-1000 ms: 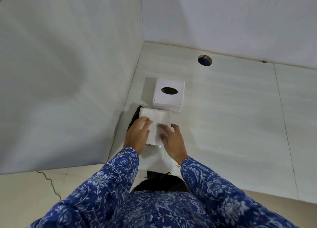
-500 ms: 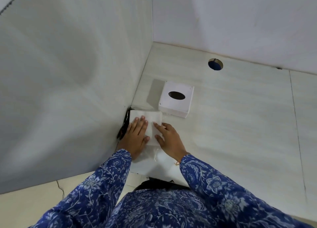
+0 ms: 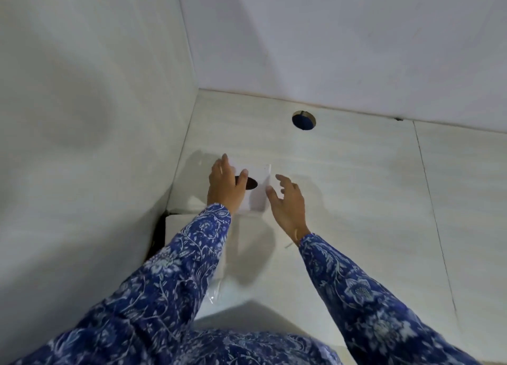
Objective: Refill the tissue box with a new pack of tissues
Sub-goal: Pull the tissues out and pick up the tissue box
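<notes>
The tissue box (image 3: 253, 189) is reached from both sides for lifting: left hand (image 3: 226, 187) laid on it, right hand (image 3: 288, 202) spread, fingers (image 3: 282, 179) released.

the pale counter (image 3: 356, 200) carries the white tissue box (image 3: 258, 197) and the tissue pack (image 3: 178, 227) near the corner.

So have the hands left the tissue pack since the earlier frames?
Yes. Both the left hand and right hand moved away from the tissue pack, toward the round hole, reaching the tissue box.
</notes>
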